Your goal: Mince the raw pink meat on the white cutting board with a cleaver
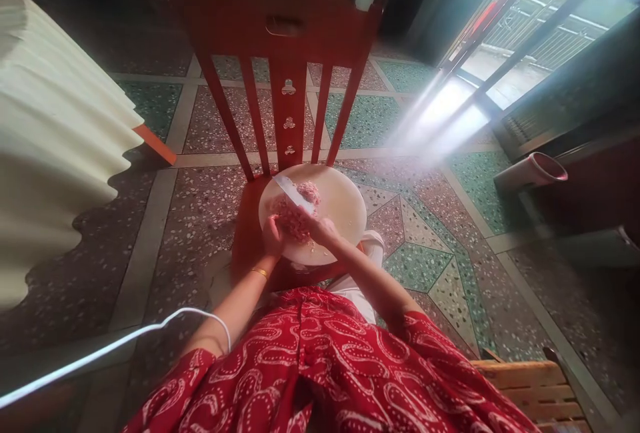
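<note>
A round pale cutting board (345,206) rests on the seat of a red wooden chair. On its left half lies a heap of pink minced meat (296,225), with a smaller clump behind the blade. My right hand (323,229) is closed around the handle of a cleaver (289,191); its broad blade points to the far left, across the meat. My left hand (273,235) is at the board's near left side, against the edge of the meat. Its fingers look loosely bent and apart, though some are hidden.
The chair's slatted back (289,106) rises just behind the board. At left hangs a pale cloth (65,153); a white cable (125,336) crosses near my left forearm. A bin (530,173) stands at right, with a wooden slatted seat (535,383) at lower right.
</note>
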Action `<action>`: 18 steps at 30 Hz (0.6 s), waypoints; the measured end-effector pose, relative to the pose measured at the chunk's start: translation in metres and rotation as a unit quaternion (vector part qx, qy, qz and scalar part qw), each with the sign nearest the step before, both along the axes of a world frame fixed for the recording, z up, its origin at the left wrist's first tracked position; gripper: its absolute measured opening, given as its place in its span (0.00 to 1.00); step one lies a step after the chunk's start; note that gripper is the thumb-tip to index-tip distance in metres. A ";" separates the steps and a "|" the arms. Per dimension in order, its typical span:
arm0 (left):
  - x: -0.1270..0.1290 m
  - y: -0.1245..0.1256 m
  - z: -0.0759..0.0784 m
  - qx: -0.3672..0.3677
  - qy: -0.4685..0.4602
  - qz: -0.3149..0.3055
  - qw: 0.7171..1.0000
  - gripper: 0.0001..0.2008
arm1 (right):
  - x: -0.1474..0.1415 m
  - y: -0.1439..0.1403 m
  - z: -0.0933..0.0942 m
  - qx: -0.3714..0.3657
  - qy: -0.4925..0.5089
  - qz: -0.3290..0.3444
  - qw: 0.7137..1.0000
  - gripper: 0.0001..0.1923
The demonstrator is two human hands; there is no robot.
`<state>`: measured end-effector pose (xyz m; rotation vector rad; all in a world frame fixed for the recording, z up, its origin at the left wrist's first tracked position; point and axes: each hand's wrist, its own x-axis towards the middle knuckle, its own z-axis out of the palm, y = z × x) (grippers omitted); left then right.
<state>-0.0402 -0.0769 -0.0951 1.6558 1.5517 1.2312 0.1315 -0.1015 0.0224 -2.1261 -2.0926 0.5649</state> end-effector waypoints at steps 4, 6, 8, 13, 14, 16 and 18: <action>0.003 0.000 0.008 -0.011 -0.011 0.010 1.000 0.09 | 0.013 -0.004 0.032 0.004 0.012 0.031 0.999 0.29; 0.005 0.001 0.009 -0.006 -0.005 0.019 1.000 0.08 | 0.024 -0.011 0.060 0.053 0.033 0.046 0.997 0.28; 0.005 0.002 0.007 0.007 0.006 0.023 1.000 0.08 | 0.032 -0.017 0.091 0.133 0.067 0.061 0.987 0.28; 0.004 0.003 -0.001 0.020 0.012 0.024 0.999 0.08 | 0.029 -0.017 0.109 0.236 0.087 0.017 0.968 0.31; 0.003 0.002 -0.002 0.018 0.012 0.026 0.999 0.08 | 0.024 -0.016 0.097 0.221 0.071 -0.002 0.973 0.32; 0.003 0.002 -0.002 0.016 0.013 0.024 0.999 0.09 | 0.015 -0.015 0.066 0.143 0.021 -0.018 0.989 0.33; 0.003 0.002 -0.002 0.014 0.008 0.020 1.000 0.09 | 0.009 -0.015 0.037 0.012 -0.032 0.014 0.999 0.35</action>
